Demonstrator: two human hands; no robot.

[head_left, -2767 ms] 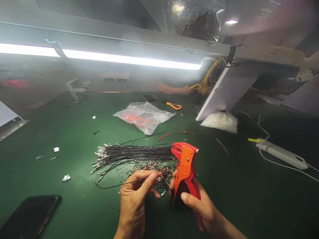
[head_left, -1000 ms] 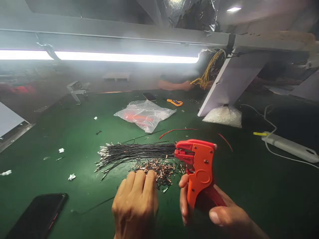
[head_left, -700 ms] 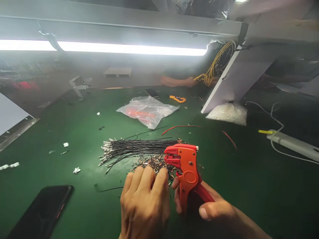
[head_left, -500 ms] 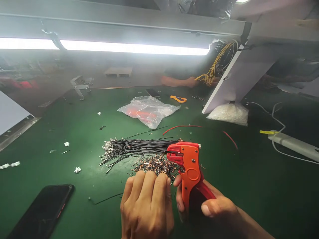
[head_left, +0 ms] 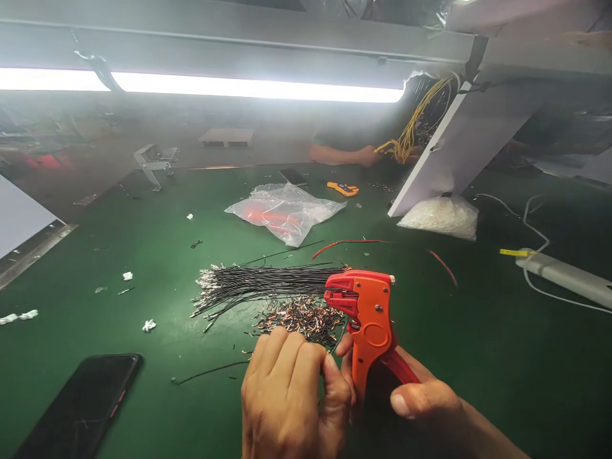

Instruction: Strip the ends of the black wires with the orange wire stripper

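The orange wire stripper (head_left: 368, 319) is gripped upright in the right hand (head_left: 421, 408), its jaws pointed left. The left hand (head_left: 291, 401) is curled shut just beside it; whether anything is pinched cannot be told. The black wire bundle (head_left: 268, 284) lies crosswise beyond both hands.

View: single, head-worn | Facing: forward and down over green table (head_left: 119, 236) | Range: hands seen close at bottom edge, far bench side reached at top | Shared coverage: not applicable, one view supplied

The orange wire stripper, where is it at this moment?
In the head view the orange wire stripper is low and right of centre, held upright in the right hand. Its red head is at the right end of the black wire bundle, above the copper scraps.
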